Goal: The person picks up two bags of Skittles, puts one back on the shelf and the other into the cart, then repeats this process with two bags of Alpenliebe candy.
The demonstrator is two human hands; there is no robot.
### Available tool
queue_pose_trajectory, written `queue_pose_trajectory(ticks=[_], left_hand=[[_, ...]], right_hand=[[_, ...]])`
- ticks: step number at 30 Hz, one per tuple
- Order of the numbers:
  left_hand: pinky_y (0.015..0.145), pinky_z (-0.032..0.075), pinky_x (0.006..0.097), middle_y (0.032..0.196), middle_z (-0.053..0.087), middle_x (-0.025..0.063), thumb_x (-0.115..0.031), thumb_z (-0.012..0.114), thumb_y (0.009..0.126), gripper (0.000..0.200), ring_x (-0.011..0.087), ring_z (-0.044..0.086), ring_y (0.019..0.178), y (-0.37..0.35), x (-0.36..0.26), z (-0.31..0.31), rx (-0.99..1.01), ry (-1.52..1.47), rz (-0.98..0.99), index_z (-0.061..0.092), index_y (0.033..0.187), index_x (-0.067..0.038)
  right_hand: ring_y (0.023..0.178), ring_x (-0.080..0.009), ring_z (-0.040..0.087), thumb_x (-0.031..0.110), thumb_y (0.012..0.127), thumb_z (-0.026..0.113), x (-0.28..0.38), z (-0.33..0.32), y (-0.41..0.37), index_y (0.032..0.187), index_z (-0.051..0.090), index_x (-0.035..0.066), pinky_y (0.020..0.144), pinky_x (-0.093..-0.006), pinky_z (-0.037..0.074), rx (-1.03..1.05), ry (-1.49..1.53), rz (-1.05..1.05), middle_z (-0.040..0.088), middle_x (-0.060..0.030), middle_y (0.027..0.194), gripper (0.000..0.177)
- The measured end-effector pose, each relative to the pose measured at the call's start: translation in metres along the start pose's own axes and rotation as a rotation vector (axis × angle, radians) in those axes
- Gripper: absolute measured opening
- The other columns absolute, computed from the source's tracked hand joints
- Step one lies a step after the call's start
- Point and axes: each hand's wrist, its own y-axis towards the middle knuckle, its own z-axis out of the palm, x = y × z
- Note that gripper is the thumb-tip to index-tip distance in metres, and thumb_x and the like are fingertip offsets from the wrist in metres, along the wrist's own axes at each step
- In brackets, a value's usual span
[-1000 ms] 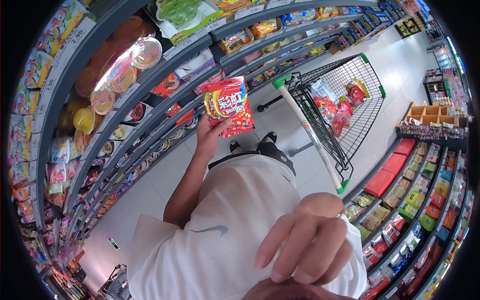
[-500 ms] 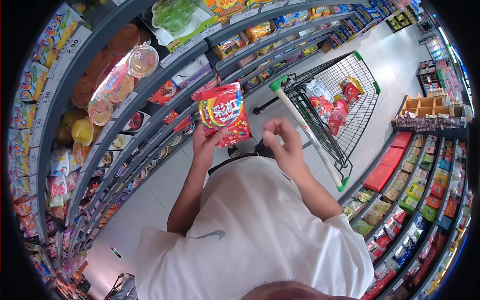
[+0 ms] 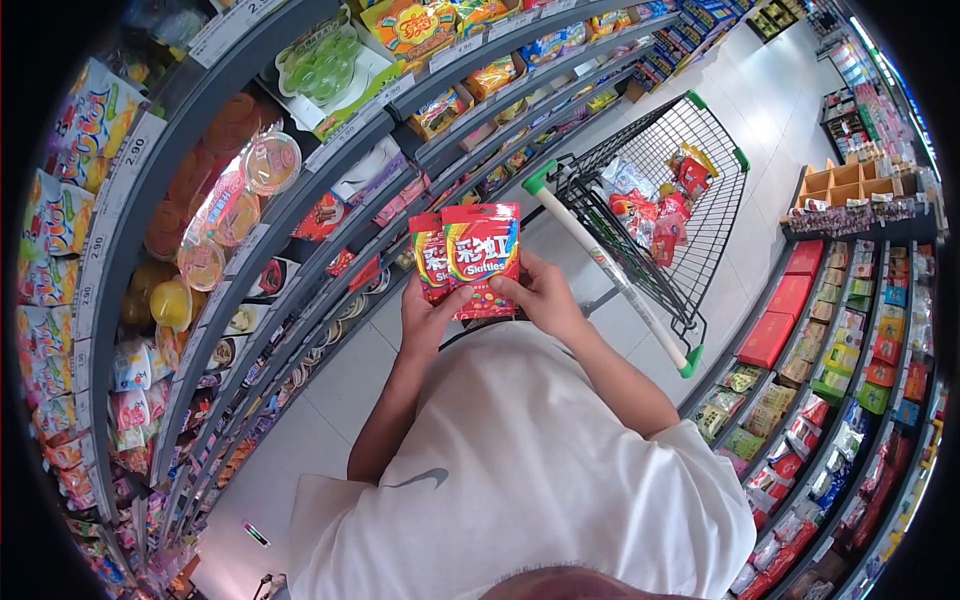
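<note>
The left hand [image 3: 424,318] and right hand [image 3: 548,298] grip two overlapping red candy bags [image 3: 484,247] between them, best pinched firmly at the lower edges to prevent slipping.

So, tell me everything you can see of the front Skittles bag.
The front Skittles bag is a red pouch, apparently glossy plastic film, printed with a rainbow, large white Chinese characters, white Skittles lettering and candies near the bottom. It looks unopened, held printed side up, and overlaps the second Skittles bag. The left hand's thumb rests on its lower left, the right hand's thumb on its lower right.
</note>
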Motion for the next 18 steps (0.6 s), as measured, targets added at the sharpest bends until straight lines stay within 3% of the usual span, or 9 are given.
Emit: queue_pose_trajectory(ticks=[2, 5, 8, 13, 16, 18], left_hand=[[0.09, 0.051, 0.0291, 0.117, 0.064, 0.0092, -0.005, 0.072, 0.087, 0.046, 0.0131, 0.063, 0.103, 0.001, 0.0, 0.001, -0.021, 0.026, 0.0, 0.05, 0.127, 0.001], [0.09, 0.05, 0.0285, 0.117, 0.064, 0.0081, -0.008, 0.065, 0.093, 0.038, 0.0119, 0.062, 0.103, 0.004, 0.009, -0.006, -0.099, -0.016, -0.037, 0.051, 0.127, 0.001], [0.09, 0.05, 0.0286, 0.117, 0.063, 0.0068, -0.009, 0.058, 0.098, 0.032, 0.0111, 0.061, 0.103, 0.007, 0.003, -0.01, -0.13, -0.08, -0.011, 0.051, 0.127, 0.0], [0.091, 0.049, 0.0302, 0.118, 0.063, 0.0061, -0.013, 0.057, 0.099, 0.029, 0.012, 0.062, 0.104, 0.006, 0.001, -0.017, -0.122, -0.282, -0.018, 0.053, 0.126, -0.003], [0.093, 0.048, 0.0309, 0.118, 0.063, 0.0052, -0.013, 0.057, 0.099, 0.029, 0.0118, 0.061, 0.105, 0.002, -0.002, -0.006, -0.005, -0.331, -0.089, 0.053, 0.126, -0.003], [0.092, 0.048, 0.0292, 0.116, 0.063, 0.0047, -0.012, 0.057, 0.098, 0.027, 0.0103, 0.061, 0.104, -0.001, 0.001, 0.009, 0.017, -0.296, -0.084, 0.055, 0.124, -0.003]], right_hand=[[0.076, -0.0086, 0.062, 0.018, 0.093, 0.067, 0.004, -0.003, -0.001, 0.115, 0.059, -0.002, 0.067, -0.0298, 0.051, 0.023, 0.059, -0.012, 0.07, -0.0082, 0.089, 0.031], [0.094, -0.0093, 0.063, 0.012, 0.096, 0.061, 0.027, 0.001, -0.005, 0.124, 0.053, -0.002, 0.082, -0.0282, 0.052, -0.078, 0.486, -0.012, 0.067, -0.0074, 0.109, 0.032], [0.105, -0.0118, 0.061, 0.007, 0.097, 0.058, 0.024, -0.012, -0.002, 0.13, 0.047, -0.002, 0.092, -0.0284, 0.05, -0.202, 0.5, -0.068, 0.063, -0.0069, 0.118, 0.035], [0.094, -0.0102, 0.062, 0.009, 0.095, 0.061, 0.002, -0.021, 0.0, 0.119, 0.051, -0.001, 0.084, -0.0276, 0.05, -0.281, 0.225, -0.1, 0.067, -0.0089, 0.105, 0.028], [0.091, -0.0093, 0.062, 0.01, 0.095, 0.062, -0.005, -0.01, -0.007, 0.115, 0.053, -0.001, 0.08, -0.028, 0.05, -0.185, 0.05, 0.005, 0.068, -0.0095, 0.099, 0.025], [0.083, -0.0091, 0.061, 0.011, 0.096, 0.059, -0.012, 0.006, -0.007, 0.114, 0.053, 0.0, 0.074, -0.0285, 0.05, -0.123, 0.157, -0.072, 0.069, -0.0093, 0.093, 0.021]])
